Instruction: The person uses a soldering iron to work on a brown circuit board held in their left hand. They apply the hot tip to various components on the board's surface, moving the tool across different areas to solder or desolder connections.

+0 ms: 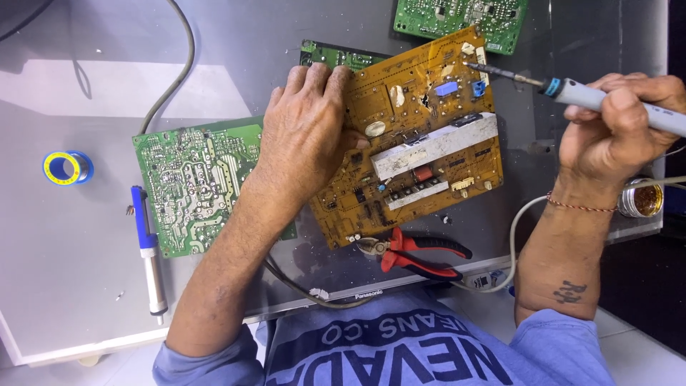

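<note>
An orange-brown circuit board point(421, 154) lies tilted on the grey worktop, with white strips and small blue and red parts on it. My left hand point(304, 132) presses flat on the board's left upper part, fingers spread over its edge. My right hand point(618, 132) grips a grey soldering iron point(593, 96) with a blue collar. The iron's tip touches the board's upper right corner, near a blue component.
A green circuit board point(193, 186) lies left of my forearm, and another green board point(457, 18) sits at the top. A blue solder spool point(68, 168), a blue and white desoldering pump point(146, 250), red-handled pliers point(418, 254) and a round flux tin point(641, 199) are around.
</note>
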